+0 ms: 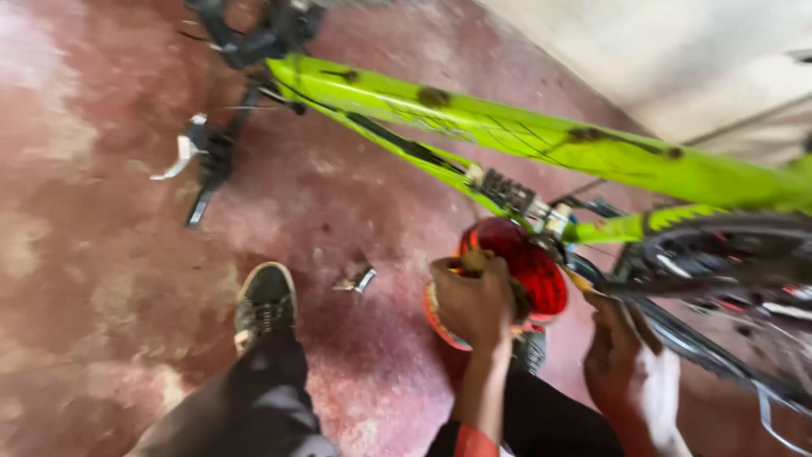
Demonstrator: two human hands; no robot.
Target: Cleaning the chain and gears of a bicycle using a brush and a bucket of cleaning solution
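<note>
mottled red floor [101, 279], small metal part [357, 279]

The bicycle frame [541, 135] is bright lime green with dark brown smudges and thin black line markings. Below the frame, a round guard [520, 262] is glossy red. Left of the frame, the shoe [265, 303] is black with a pale sole. Under the frame, the floor [101, 254] is mottled maroon and pale cream.

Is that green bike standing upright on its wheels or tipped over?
Tipped: the green bike frame slants low across the floor, its handlebar near the ground.
</note>
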